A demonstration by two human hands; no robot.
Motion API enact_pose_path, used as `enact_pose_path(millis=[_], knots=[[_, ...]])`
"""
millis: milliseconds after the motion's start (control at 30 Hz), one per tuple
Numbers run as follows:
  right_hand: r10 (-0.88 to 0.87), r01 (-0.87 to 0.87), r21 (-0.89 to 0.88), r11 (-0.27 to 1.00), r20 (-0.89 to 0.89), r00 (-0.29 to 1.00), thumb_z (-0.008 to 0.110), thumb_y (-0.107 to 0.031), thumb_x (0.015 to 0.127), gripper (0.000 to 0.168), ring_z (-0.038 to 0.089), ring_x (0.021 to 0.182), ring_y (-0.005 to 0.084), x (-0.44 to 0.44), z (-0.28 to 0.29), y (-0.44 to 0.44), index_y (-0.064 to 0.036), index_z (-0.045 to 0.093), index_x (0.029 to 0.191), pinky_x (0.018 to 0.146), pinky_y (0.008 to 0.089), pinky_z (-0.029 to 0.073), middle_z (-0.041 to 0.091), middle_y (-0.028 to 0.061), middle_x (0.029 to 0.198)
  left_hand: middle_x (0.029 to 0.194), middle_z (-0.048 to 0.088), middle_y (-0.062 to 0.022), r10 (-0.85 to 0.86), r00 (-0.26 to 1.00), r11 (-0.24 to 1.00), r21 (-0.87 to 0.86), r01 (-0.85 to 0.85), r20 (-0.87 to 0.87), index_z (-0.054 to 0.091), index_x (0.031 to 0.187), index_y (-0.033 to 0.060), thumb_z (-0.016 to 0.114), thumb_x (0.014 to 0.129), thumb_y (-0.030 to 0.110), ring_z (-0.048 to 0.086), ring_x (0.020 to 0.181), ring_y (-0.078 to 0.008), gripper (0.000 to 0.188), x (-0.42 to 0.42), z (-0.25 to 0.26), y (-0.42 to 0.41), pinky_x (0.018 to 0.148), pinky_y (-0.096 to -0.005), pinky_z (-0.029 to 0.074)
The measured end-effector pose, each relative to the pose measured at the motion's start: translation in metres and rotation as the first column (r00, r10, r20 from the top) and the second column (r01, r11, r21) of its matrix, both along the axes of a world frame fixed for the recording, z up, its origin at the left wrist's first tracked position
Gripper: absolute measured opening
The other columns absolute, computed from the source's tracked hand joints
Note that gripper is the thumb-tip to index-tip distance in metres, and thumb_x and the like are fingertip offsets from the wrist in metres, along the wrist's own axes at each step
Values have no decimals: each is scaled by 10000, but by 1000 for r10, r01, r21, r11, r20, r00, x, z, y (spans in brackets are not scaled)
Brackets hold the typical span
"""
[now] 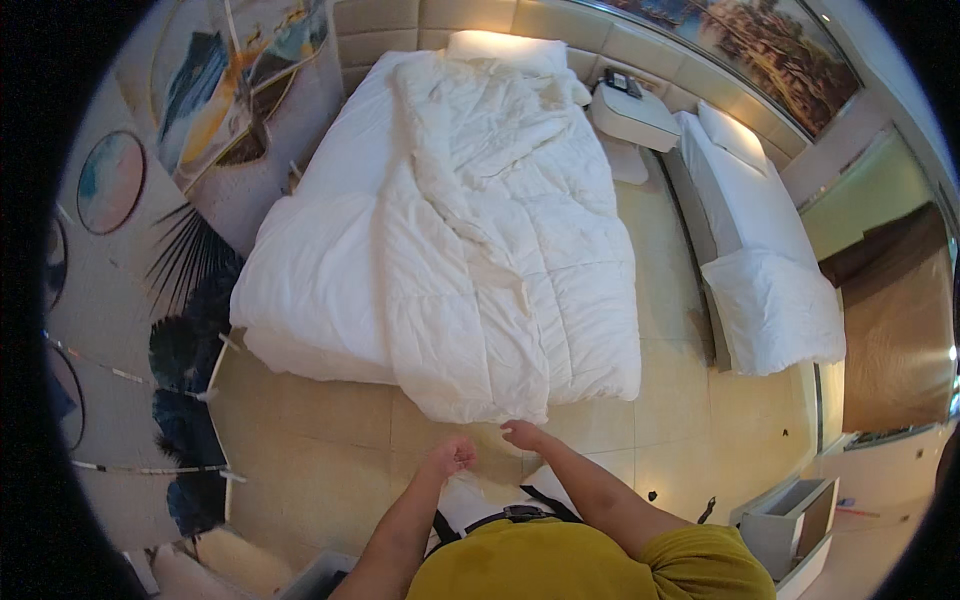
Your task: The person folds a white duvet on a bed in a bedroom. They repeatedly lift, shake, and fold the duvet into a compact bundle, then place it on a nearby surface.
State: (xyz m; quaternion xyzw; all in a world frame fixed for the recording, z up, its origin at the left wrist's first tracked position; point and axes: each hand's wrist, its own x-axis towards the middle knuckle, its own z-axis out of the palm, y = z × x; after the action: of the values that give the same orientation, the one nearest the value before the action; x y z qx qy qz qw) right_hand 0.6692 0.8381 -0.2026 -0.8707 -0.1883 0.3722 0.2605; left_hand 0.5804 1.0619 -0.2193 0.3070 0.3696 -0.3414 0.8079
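A white quilted duvet (480,300) lies lengthwise over the middle and right of a large bed, with its near end hanging over the foot. Its surface is wrinkled, and a thick fold runs down its left part. Under it, a smooth white sheet (322,262) shows along the bed's left side. My right hand (523,435) is just in front of the duvet's hanging hem, fingers slightly bent and apart; contact with the cloth cannot be made out. Lower and to the left, my left hand (454,454) is loosely curled in front of my body, with nothing visible in it.
A white pillow (506,51) rests at the headboard. Right of the bed stands a nightstand (634,116) with a telephone (622,82). Beyond it is a narrow bed (765,202). An open drawer (795,517) juts out at lower right. Small dark objects lie on the tiled floor (675,420).
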Motion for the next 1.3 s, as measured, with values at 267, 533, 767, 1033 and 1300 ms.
enact_pose_path(millis=[267,533,767,1033,1300], knots=[[-419,506,421,752,-288,861,461,-150,894,266,587,753,143,-21,42,-113,-21,529,1116,691,272,481,598,83,847,865,563,-138,222,973,958,173,-230,61,476,1013,20,465,798,54,560,716,-241,218,52,0,-91,626,-368,497],[-590,739,428,521,-445,674,477,-138,865,274,593,753,148,-24,82,-306,2,532,1094,676,279,481,615,91,880,842,551,-151,213,977,966,145,-213,14,472,973,4,429,815,16,549,733,-281,165,105,34,-275,635,-405,496],[-612,786,475,396,-502,611,483,-105,868,253,597,783,146,27,102,-412,-35,530,1107,670,263,470,618,81,933,855,575,-166,204,978,952,243,-186,-48,489,974,7,434,837,44,561,737,-292,152,163,37,-362,647,-424,489],[-401,712,585,387,-588,702,475,-92,883,259,597,834,161,151,131,-461,-27,510,1131,707,277,483,608,91,978,892,588,-165,220,973,909,377,-177,-73,507,966,4,466,838,107,575,775,-307,170,279,7,-439,679,-449,491],[-630,790,303,533,-481,610,500,-93,861,290,596,862,174,275,124,-617,-34,501,1145,733,288,474,603,90,999,718,554,-144,193,954,972,176,-155,-228,492,784,5,491,822,92,559,605,-241,95,413,-68,-602,503,-373,471]])
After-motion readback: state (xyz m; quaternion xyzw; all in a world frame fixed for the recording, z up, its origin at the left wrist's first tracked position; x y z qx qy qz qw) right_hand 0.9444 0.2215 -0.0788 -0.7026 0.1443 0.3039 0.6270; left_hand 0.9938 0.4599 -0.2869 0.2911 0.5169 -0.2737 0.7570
